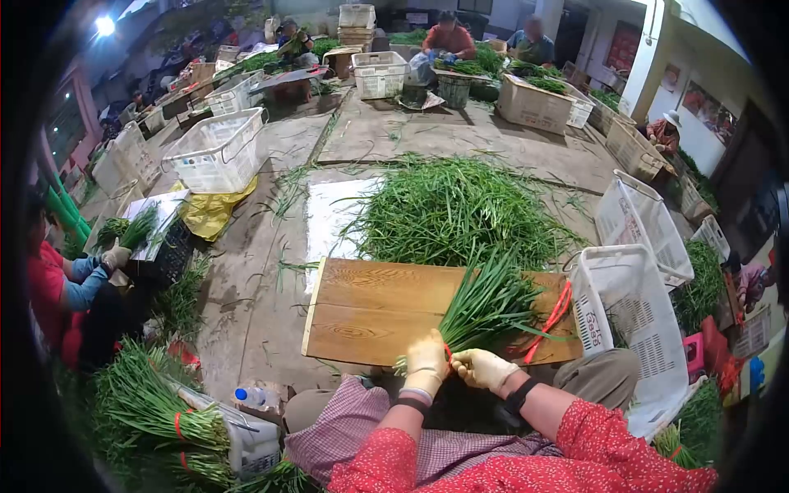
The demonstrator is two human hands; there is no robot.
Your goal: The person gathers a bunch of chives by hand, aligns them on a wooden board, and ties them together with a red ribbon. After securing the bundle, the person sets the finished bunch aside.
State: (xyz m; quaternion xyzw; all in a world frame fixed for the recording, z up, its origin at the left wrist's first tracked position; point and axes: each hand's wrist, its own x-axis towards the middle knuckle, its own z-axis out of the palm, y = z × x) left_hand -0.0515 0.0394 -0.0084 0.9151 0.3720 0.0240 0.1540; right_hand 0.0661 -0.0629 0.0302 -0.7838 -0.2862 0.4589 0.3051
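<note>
Gloved hands work on a bunch of green stalks [493, 300] over a wooden board [386, 300] at the lower center of the frame. The left hand [426, 361] is clamped around the bunch near its base; the right hand [483, 368] has its fingers drawn together beside a red band [448, 353], though whether they pinch it cannot be told. Loose red strips [552, 324] lie across the board's right end.

Beyond the board, a heap of greens [464, 209] spreads partly over a white sheet [329, 218] on a gray, leaf-littered floor [255, 287]. White crates [218, 152] stand around the room, and co-workers sit along the top, where a lamp [105, 25] shines at upper left.

The left hand hides part of the stalk bases. A co-worker in red [53, 287] is cut by the dark lens rim at left; distant people are small and blurred, and the lower corners fade to black.
</note>
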